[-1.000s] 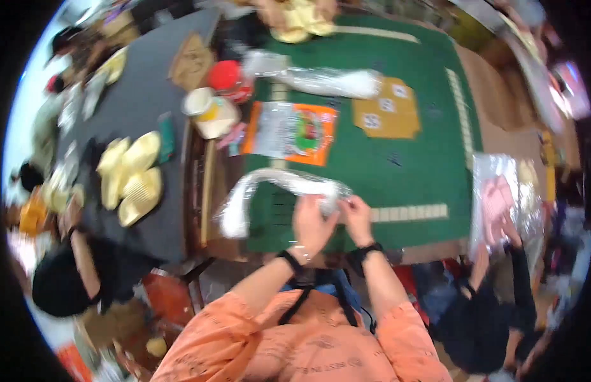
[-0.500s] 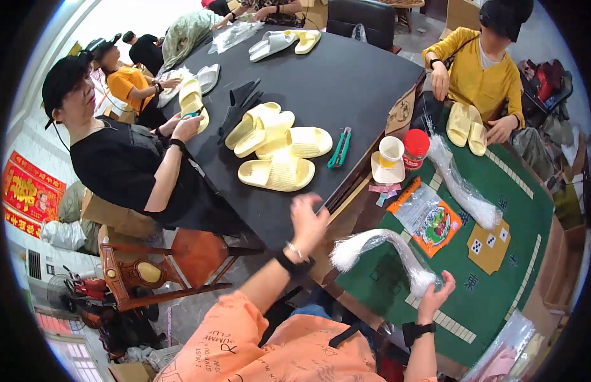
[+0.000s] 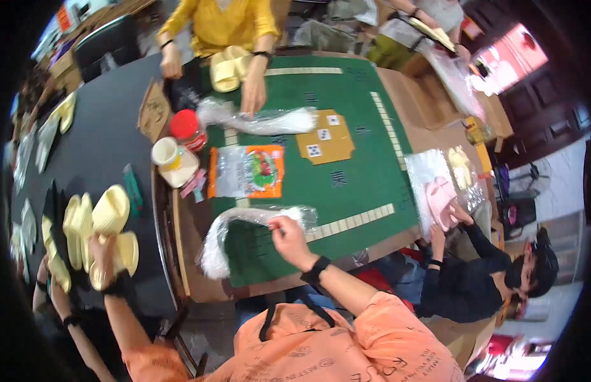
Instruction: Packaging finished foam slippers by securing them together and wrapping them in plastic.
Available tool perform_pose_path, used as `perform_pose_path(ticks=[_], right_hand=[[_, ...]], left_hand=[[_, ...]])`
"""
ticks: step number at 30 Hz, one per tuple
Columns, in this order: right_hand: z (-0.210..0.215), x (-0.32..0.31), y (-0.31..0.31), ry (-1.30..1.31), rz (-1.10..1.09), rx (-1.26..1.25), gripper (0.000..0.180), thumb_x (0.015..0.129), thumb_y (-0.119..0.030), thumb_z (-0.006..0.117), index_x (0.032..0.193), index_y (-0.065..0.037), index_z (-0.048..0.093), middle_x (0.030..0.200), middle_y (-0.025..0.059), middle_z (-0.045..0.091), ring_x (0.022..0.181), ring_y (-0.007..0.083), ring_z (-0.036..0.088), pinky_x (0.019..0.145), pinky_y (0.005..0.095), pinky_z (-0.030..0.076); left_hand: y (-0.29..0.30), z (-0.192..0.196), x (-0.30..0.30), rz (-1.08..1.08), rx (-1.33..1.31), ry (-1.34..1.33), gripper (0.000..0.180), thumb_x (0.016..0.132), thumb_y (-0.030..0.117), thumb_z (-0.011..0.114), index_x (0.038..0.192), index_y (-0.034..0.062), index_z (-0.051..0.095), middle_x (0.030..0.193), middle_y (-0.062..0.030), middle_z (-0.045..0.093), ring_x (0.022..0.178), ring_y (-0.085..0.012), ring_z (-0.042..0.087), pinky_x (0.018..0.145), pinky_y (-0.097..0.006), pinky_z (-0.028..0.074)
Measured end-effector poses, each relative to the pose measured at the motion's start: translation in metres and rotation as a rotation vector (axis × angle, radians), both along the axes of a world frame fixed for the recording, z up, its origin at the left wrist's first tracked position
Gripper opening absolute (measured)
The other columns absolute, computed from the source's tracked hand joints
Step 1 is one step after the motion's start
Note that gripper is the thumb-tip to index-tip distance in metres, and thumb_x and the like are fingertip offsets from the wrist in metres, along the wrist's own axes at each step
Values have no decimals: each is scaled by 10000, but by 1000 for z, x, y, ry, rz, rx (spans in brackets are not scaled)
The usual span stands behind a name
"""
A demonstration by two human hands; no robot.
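Observation:
My left hand (image 3: pixel 103 253) reaches onto the dark table at left. Its fingers close around a pale yellow slipper (image 3: pixel 98 277), partly hidden by the hand, within a small group of yellow slippers (image 3: pixel 112 209). Over the green mat, my right hand (image 3: pixel 290 243) has curled fingers at one end of a bundle of thin white plastic strands (image 3: pixel 214 249) in a clear sleeve. The fingertips press together there; how many strands they pinch is too small to see.
Beyond lie a second strand bundle (image 3: pixel 270 121), an orange packet (image 3: pixel 265 173), a red-lidded jar (image 3: pixel 186 127) and a cup (image 3: pixel 165 154). Green-handled scissors (image 3: pixel 132 190) rest beside the slippers. Co-workers sit opposite, at right with a pink slipper (image 3: pixel 441 198), and close at left.
My view has swung to the right. My left hand, open above the dark table before, is now on a slipper; my right hand has gone from open to curled at the bundle.

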State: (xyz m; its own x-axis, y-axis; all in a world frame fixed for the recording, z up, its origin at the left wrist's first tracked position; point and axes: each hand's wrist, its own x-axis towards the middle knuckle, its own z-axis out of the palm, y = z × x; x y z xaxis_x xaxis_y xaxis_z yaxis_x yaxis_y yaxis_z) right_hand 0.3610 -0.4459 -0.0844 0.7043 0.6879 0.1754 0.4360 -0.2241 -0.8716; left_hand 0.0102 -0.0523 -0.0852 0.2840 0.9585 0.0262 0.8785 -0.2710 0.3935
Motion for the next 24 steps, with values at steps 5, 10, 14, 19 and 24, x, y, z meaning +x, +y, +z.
perform_pose_path(ticks=[5,10,14,19,24], right_hand=[[40,-6,-21,19,371,-93,521,688,-81,619,1180,-68,448,1079,130,506,1031,293,472,906,385,355],[66,-4,-71,142,571,-16,1129,557,-233,797,1395,-54,63,1403,155,217,1308,301,198,1068,438,139],[42,40,-152,947,181,152,730,717,-139,738,1317,-49,332,1283,44,425,1167,152,405,983,313,343],[-32,120,-273,1220,-235,296,497,725,-1,626,1194,-10,460,1130,81,555,1017,203,556,898,332,440],[-71,204,-351,1273,-415,269,484,691,-3,543,1171,15,484,1072,92,585,929,204,581,843,319,456]], left_hand=[[-154,119,87,-188,-147,-608,300,783,38,592,1069,-14,516,969,-92,534,945,-184,511,817,-280,410],[-309,160,251,-56,-1127,-1302,353,866,2,472,1217,0,436,1149,-92,531,1016,-192,540,887,-317,436],[-400,105,366,-37,-1582,-1356,326,892,50,443,1216,10,443,1172,-95,528,1068,-220,515,937,-350,409],[-501,23,482,-28,-1721,-1261,320,859,41,522,1168,74,444,1013,-71,551,920,-198,546,819,-335,480],[-534,29,506,-397,-1759,-769,434,852,186,560,1233,135,359,1066,-21,427,864,-113,445,796,-325,429]])
